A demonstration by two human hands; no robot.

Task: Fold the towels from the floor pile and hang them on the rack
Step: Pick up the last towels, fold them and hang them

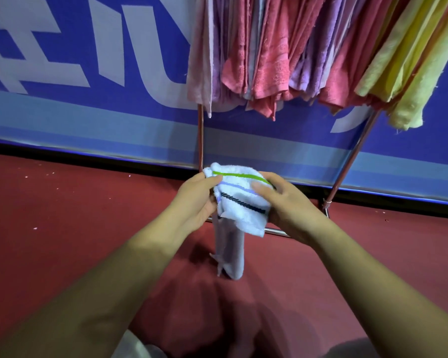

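A white towel (239, 202) with a green, a lilac and a dark braided stripe is bunched between both hands in the middle of the head view. My left hand (195, 201) grips its left side, thumb on top. My right hand (286, 205) grips its right side. A loose end of the towel hangs down below my hands toward the red floor. Behind and above stands the rack (200, 140), its metal legs visible, with several pink, lilac and yellow towels (272, 55) hanging from it. The floor pile is out of sight.
A blue banner with white lettering (88, 73) runs along the back, down to the red carpet floor (62, 228). The rack's right leg (352, 161) slants down to a low crossbar (277, 231) just behind my hands. Pale cloth (137, 347) shows at the bottom edge.
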